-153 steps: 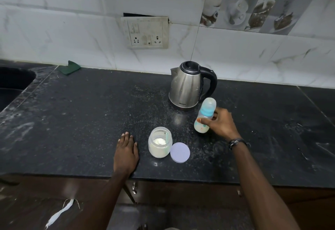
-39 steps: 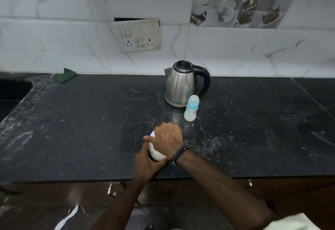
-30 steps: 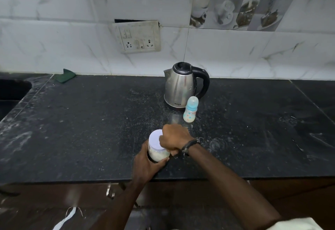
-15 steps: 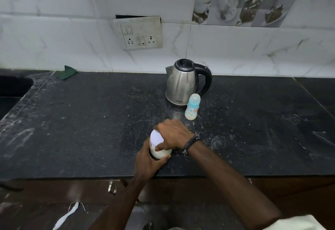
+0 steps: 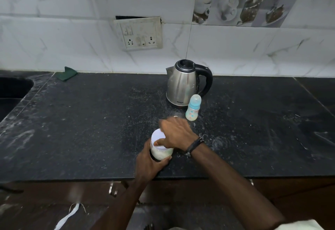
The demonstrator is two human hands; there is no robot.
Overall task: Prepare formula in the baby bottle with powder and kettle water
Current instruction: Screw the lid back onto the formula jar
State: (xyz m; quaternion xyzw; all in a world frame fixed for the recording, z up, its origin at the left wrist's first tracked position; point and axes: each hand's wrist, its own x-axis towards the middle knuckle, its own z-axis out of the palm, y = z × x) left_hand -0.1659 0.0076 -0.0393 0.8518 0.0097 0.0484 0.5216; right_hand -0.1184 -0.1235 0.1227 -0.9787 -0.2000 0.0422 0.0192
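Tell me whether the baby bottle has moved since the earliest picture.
Yes. The baby bottle then was tilted in the right hand; now it stands free on the counter beside the kettle.

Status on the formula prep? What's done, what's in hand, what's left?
Done, by the look of it: the baby bottle stands capped beside the kettle, with pale liquid inside. In hand: the left hand grips the powder jar while the right hand sits on its white lid, apparently closing it. Left: finish the lid. Whether the bottle still needs shaking can't be told.
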